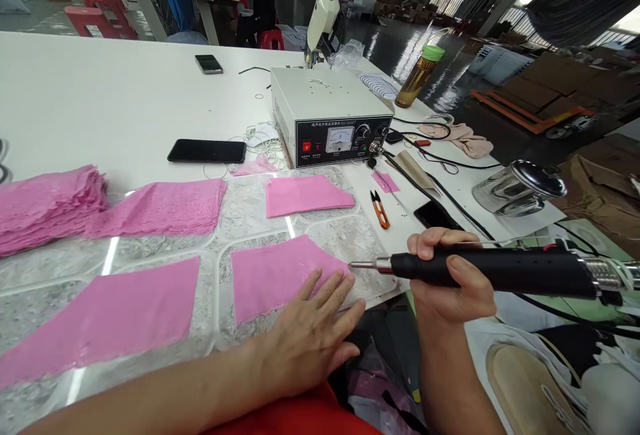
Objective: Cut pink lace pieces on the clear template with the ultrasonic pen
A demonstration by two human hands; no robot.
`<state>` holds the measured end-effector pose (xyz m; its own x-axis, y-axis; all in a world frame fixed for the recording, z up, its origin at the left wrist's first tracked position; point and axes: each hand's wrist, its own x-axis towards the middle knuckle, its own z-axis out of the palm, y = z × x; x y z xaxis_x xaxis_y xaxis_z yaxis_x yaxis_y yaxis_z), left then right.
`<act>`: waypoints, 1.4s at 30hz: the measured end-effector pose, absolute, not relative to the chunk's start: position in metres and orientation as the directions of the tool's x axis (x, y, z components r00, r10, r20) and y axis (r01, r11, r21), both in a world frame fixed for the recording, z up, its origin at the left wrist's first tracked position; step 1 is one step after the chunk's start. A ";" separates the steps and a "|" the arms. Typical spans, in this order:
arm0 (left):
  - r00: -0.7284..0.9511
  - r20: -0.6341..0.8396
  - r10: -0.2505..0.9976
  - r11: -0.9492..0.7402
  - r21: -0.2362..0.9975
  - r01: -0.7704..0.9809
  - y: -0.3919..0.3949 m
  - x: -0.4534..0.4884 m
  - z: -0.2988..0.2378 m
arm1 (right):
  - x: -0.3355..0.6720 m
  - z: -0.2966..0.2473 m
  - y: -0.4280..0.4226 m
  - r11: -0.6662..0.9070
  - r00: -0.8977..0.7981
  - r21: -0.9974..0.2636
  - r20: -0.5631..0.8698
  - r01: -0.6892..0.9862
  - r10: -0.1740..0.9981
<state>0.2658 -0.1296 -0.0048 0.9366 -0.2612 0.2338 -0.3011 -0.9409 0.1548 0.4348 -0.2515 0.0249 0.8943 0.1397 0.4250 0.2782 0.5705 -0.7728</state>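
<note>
I have my left hand [320,328] spread flat on the cloth [265,276], in front of the box [333,115]; my right hand [445,301] wraps the tool [530,269], nearer me and right of the box, tip [364,265] at the cloth's edge.

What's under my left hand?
The left hand rests flat on a pink fabric piece, which lies on a grey stone-patterned mat. The fabric's lower-right portion is covered by the palm and fingers, so its edge and surface there cannot be seen.
</note>
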 end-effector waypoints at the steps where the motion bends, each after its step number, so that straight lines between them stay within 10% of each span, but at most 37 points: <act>1: 0.936 0.238 -0.261 -0.941 0.152 -0.301 -0.131 0.266 -0.007 | 0.435 0.025 -0.252 0.577 0.893 -0.770 0.427 0.274 0.145; 42: 0.927 0.268 -0.262 -0.932 0.178 -0.315 -0.133 0.266 -0.015 | 0.432 0.022 -0.223 0.567 0.841 -0.782 0.470 0.257 0.267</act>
